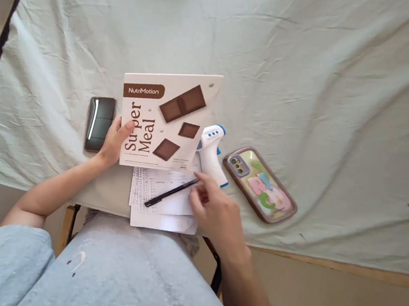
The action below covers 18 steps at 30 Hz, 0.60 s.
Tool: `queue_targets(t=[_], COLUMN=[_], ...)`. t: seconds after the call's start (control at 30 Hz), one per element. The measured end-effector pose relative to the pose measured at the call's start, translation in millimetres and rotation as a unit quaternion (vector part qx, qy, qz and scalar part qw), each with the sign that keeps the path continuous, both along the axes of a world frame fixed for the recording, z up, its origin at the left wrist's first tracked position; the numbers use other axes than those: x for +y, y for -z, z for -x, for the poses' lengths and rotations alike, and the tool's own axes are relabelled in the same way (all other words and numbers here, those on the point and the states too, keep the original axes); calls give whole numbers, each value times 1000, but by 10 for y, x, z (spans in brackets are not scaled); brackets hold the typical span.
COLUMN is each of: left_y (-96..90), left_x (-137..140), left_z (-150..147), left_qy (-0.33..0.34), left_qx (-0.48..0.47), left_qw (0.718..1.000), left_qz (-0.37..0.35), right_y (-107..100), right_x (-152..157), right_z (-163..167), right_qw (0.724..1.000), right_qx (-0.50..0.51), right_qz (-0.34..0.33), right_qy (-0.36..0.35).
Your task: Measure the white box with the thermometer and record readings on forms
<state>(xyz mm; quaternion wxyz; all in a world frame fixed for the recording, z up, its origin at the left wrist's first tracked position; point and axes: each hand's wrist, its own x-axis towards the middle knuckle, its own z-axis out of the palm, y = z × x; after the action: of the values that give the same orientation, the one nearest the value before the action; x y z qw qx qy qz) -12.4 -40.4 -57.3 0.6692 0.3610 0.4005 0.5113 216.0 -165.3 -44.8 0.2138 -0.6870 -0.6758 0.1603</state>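
My left hand (115, 140) grips the left edge of a white box (171, 120) printed "NutriMotion Super Meal" with brown chocolate pieces, its thumb over the front. The box is held up above the table, its front facing me. My right hand (218, 213) is at the box's lower right corner, fingers bent, index finger and thumb apart. A black pen (171, 193) lies slanted on papers (162, 221), its upper end close to those two fingertips. Whether they touch the pen or the box I cannot tell. Handwriting covers part of the papers, which the box partly hides.
Right of the box lies a white and blue infrared thermometer (212, 151), partly covered. A phone in a decorated clear case (261, 186) lies farther right. Another dark phone (100, 123) is beside my left hand. A wrinkled pale cloth (306, 86) covers the table.
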Motion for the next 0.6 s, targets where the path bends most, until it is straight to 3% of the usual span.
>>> queue_targets(t=[0.1, 0.2, 0.43, 0.6], left_y=[14, 14, 19, 39], left_x=[18, 18, 5, 13], left_z=[14, 29, 36, 36], left_qy=[6, 6, -1, 3], left_qx=[18, 42, 54, 47], left_qw=[1000, 998, 997, 997], left_qz=[-17, -41, -54, -65], right_y=[-108, -112, 70, -65], right_x=[158, 385, 753, 714], right_z=[-105, -199, -225, -313], right_qw=[996, 993, 992, 992], right_qx=[-4, -51, -99, -15], right_qz=[-49, -69, 59, 40], right_qy=[72, 82, 45, 120])
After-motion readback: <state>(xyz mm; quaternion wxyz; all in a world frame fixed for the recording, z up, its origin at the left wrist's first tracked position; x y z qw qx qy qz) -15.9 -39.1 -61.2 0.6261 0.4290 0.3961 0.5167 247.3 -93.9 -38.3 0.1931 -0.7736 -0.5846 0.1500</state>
